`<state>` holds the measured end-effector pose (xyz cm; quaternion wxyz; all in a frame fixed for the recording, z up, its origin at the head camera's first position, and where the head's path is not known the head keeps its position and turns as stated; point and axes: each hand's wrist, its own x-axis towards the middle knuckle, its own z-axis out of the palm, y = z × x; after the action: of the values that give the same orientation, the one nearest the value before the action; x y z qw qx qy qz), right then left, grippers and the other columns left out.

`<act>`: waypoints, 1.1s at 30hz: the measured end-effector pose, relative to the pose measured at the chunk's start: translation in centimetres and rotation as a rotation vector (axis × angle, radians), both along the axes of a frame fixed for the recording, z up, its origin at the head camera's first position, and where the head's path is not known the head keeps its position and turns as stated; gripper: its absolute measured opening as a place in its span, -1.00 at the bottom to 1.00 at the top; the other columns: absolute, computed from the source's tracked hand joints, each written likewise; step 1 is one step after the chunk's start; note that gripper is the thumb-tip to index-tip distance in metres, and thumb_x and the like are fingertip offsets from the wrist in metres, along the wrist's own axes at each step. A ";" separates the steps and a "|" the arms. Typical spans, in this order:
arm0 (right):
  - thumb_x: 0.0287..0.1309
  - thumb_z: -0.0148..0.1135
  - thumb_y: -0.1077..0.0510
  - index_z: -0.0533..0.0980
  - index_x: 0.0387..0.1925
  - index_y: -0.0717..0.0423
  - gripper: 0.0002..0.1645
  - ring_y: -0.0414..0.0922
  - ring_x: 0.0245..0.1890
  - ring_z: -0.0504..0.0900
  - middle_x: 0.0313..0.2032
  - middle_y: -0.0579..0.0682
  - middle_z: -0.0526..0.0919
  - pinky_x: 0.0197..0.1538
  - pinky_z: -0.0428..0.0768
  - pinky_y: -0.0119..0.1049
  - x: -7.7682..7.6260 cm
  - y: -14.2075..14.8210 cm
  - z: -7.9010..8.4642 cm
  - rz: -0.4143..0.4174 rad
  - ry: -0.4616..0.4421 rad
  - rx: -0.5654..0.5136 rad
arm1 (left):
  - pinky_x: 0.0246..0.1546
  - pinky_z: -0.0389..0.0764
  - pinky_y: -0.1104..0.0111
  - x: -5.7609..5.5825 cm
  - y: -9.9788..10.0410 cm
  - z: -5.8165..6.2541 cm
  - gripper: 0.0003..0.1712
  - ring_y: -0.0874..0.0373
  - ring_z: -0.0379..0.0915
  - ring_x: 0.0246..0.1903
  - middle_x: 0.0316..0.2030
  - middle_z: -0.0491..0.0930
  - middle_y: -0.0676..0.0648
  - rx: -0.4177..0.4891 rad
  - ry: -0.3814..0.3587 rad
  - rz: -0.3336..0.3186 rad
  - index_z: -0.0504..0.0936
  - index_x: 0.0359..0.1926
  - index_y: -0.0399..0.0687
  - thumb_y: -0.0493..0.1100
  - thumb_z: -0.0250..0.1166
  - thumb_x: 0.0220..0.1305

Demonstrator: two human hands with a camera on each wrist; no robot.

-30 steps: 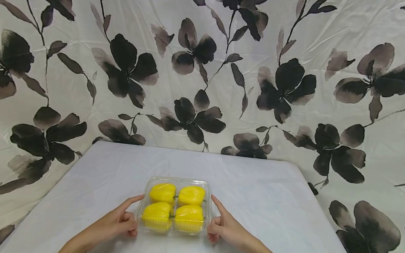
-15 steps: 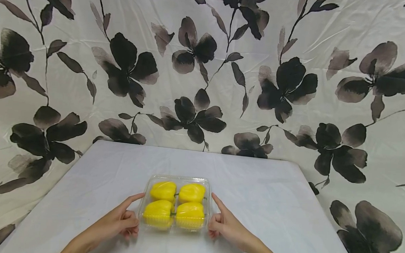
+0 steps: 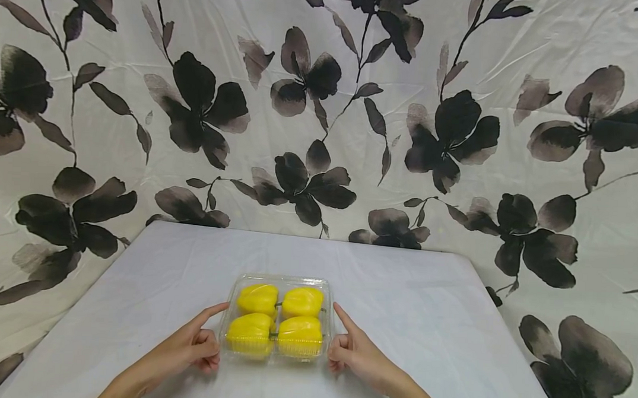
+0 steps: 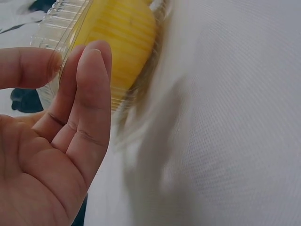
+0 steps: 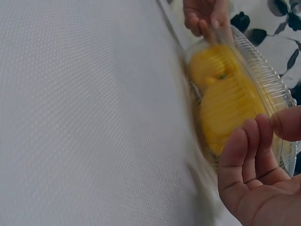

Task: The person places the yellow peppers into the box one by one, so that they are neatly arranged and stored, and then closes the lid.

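Note:
A clear plastic clamshell container [image 3: 273, 360], lid down, is close over the white table. Several yellow bell peppers [image 3: 300, 335] lie inside it in two rows, their green stems toward the middle. My left hand [image 3: 186, 347] pinches the container's left rim between thumb and curled fingers, index finger stretched along the side. On the opposite side my right hand [image 3: 362, 358] grips the rim the same way. In the left wrist view a pepper [image 4: 127, 42] shows through the ribbed wall, just beyond the fingertips [image 4: 94, 59].
The white-covered table [image 3: 416, 310] spreads around the container, its far edge meeting a hanging cloth [image 3: 374, 166] printed with dark flowers. Shadows of the hands fall on the table cover.
Both hands have shifted the container slightly away from me, mostly in the first half second. The grip on both sides stays the same.

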<state>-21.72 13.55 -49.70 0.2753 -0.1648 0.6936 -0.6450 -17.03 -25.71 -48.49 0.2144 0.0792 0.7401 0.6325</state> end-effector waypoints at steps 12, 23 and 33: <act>0.37 0.22 0.36 -0.29 0.73 -0.06 0.19 -0.13 -0.40 0.61 -0.41 -0.02 0.61 -0.17 0.72 -0.29 0.1 0.0 0.2 0.011 -0.009 -0.024 | -0.20 0.78 0.23 -0.1 -0.2 -0.1 0.00 0.00 0.61 -0.30 -0.35 0.57 -0.10 0.031 -0.017 -0.015 -0.26 0.69 -0.14 -0.27 0.22 0.55; 0.41 0.23 0.33 -0.29 0.74 -0.10 0.19 -0.11 -0.36 0.60 -0.40 0.00 0.61 -0.14 0.71 -0.27 0.1 0.5 0.1 0.028 -0.024 -0.029 | -0.21 0.78 0.24 0.0 -0.2 -0.1 0.00 0.01 0.61 -0.32 -0.35 0.58 -0.11 0.028 -0.033 -0.017 -0.27 0.69 -0.13 -0.31 0.20 0.54; 0.41 0.28 0.26 -0.23 0.74 -0.06 0.16 -0.09 -0.35 0.67 -0.38 0.01 0.67 -0.14 0.75 -0.25 -0.4 0.8 0.4 0.040 0.006 0.062 | -0.19 0.77 0.22 -0.2 -0.5 -0.1 -0.03 -0.02 0.61 -0.28 -0.31 0.59 -0.14 -0.022 -0.030 -0.032 -0.27 0.70 -0.05 -0.23 0.18 0.59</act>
<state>-22.13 14.34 -49.26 0.2909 -0.1718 0.7107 -0.6171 -17.28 -26.23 -48.55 0.2366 0.0792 0.7424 0.6218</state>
